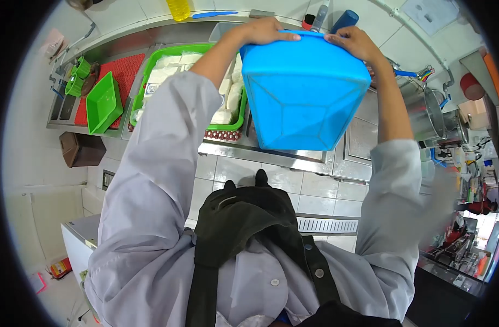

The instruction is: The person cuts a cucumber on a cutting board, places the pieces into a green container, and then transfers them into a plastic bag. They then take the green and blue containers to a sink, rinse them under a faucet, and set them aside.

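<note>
A large blue plastic tub (309, 92) is tilted up over the steel sink counter, its underside facing me. My left hand (268, 31) grips its far edge near the left corner, fingers wrapped over it. Toward the right corner of the same edge, my right hand (353, 43) is closed on it too. Left of the tub, partly behind my left forearm, a green crate (138, 103) holds several white wrapped blocks (222, 116). The inside of the tub is hidden from view.
An empty green tray (104, 103) rests on a red mat (124, 71) at the left. A blue cup (346, 20) and a yellow bottle (178, 9) stand along the wall. Large metal pots (423, 111) are at the right. The counter's steel front edge (233, 151) runs below.
</note>
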`<state>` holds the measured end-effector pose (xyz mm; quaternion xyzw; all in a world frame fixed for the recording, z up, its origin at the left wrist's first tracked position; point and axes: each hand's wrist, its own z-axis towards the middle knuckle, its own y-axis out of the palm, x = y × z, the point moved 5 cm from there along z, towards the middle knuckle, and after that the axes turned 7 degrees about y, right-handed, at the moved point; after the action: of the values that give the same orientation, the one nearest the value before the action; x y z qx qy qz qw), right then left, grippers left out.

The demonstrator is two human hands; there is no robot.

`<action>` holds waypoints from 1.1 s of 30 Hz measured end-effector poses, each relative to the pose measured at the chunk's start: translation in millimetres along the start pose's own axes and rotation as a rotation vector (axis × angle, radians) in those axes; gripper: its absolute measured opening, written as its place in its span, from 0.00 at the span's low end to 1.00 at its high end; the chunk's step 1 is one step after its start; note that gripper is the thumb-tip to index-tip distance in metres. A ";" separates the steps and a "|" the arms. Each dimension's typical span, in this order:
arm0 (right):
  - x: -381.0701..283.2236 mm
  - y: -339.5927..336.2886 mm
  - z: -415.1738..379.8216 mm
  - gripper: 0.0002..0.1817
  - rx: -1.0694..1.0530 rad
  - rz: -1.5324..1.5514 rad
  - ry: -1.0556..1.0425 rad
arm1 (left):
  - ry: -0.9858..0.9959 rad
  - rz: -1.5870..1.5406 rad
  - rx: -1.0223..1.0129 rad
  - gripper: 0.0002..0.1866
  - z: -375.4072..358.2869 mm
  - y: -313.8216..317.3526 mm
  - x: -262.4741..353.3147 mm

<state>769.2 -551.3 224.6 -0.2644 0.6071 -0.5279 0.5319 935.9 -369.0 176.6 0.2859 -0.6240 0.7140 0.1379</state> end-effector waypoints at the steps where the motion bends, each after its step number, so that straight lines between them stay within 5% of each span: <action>1: -18.6 -4.4 -18.7 0.33 0.056 0.016 -0.041 | 0.030 -0.021 0.003 0.36 -16.5 -0.6 9.5; 3: -59.2 -20.7 -65.2 0.28 0.081 -0.013 -0.010 | 0.072 -0.073 0.001 0.35 -55.8 -0.3 30.2; 8: -58.2 -9.2 -238.9 0.17 0.577 0.030 0.104 | 0.472 -0.167 -0.034 0.27 -189.1 53.4 87.7; 12: -70.1 52.3 -382.4 0.10 0.682 0.094 0.583 | 0.381 -0.085 -0.221 0.11 -262.8 157.3 151.5; 13: -66.9 68.8 -410.2 0.07 0.851 0.198 0.703 | 0.504 -0.083 -0.139 0.10 -278.0 178.7 168.7; 14: -59.8 86.6 -437.9 0.08 1.023 0.303 0.826 | 0.628 -0.082 -0.061 0.09 -292.1 197.0 184.3; 18: -12.0 138.0 -521.0 0.16 0.984 0.540 1.132 | 0.738 -0.080 -0.044 0.07 -295.2 258.0 197.9; 20: 22.2 149.0 -547.6 0.21 0.946 1.054 1.149 | 0.766 -0.044 -0.071 0.07 -286.6 276.8 202.9; 23: 72.0 141.1 -577.2 0.18 1.063 0.559 1.153 | 0.857 -0.091 0.044 0.07 -271.3 313.4 222.3; 26: 162.5 136.6 -626.7 0.16 0.671 -0.622 0.736 | 0.862 -0.132 0.028 0.09 -236.7 324.5 241.8; 27: 181.4 129.2 -627.6 0.16 0.792 -0.729 0.783 | 1.019 -0.263 0.206 0.13 -233.6 312.7 240.6; 29: 204.3 121.8 -616.3 0.16 0.932 -0.630 0.991 | 0.939 -0.389 -0.033 0.15 -223.6 278.1 235.0; 33: 231.7 133.2 -577.9 0.17 0.974 -0.498 1.115 | 0.768 -0.630 0.230 0.09 -216.7 209.0 163.3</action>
<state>198.6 -507.5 -54.3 0.1748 0.4075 -0.8936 0.0700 638.6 -223.2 89.1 0.1906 -0.3292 0.7553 0.5336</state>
